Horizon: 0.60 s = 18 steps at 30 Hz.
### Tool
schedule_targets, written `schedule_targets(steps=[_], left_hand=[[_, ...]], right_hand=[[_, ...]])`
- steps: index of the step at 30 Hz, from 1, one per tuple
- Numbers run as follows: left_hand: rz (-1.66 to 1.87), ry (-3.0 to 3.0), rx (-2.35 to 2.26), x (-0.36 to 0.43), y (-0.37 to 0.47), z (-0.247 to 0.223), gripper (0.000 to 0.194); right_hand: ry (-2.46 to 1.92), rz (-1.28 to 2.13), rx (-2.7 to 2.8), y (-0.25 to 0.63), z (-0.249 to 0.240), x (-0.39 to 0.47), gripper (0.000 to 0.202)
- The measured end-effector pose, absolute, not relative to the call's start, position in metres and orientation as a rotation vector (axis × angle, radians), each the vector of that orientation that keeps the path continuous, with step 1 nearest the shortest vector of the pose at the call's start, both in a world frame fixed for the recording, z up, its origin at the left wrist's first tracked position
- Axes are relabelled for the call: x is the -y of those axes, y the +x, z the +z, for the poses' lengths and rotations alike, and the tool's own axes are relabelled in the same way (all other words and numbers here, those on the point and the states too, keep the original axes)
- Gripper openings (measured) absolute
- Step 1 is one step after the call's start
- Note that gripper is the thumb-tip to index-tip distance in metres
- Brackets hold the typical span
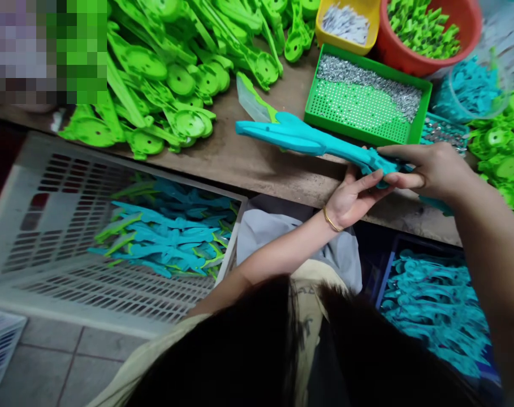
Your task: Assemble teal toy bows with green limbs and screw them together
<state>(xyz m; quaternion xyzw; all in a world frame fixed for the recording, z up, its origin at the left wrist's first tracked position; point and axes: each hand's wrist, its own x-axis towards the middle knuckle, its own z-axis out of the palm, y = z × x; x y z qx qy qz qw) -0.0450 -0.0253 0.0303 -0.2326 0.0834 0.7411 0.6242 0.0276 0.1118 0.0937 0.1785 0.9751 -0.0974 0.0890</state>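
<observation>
Fingers [369, 181] grip piece [299, 135]; tray [345, 107] holds metal bits [354, 72]

turquoise toy-like piece [299, 137], green-edged blade attached, held above tabletop.

On the workbench [225, 148], a left heap of parts [176, 82] spreads over the far left. Right of it sits a perforated tray [358, 134] with metal pieces [367, 70] in it. Behind the tray stand 2 containers: a tub [345, 44], then a bucket [426, 66] to its right. A right heap [505, 164] lies at the right. On the bench's near side, a basket [40, 226] stands left, a crate [384, 274] right.
</observation>
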Motion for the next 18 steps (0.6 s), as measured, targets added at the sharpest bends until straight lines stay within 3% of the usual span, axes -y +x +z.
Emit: schedule_targets(steps=[5, 8, 11, 14, 18], left_hand=[[1.770, -0.327, -0.307, 0.028, -0.045, 0.040, 0.050], [1.722, -0.311, -0.367, 0.029, -0.045, 0.041, 0.055], [1.667, -0.336, -0.404, 0.029, -0.044, 0.039, 0.060], [1.668, -0.333, -0.424, 0.036, -0.041, 0.037, 0.063], [1.653, -0.309, -0.493, 0.053, -0.041, 0.037, 0.065]], right_hand=[[0.497, -0.548, -2.902, 0.037, 0.106, -0.107, 0.103], [0.853, -0.805, -2.906, 0.053, 0.118, -0.123, 0.078], [1.181, -0.515, -2.730, 0.071, 0.117, -0.154, 0.048], [1.052, -0.226, -2.517, 0.083, 0.102, -0.186, 0.023], [1.001, -0.204, -2.499, 0.092, 0.076, -0.207, 0.019]])
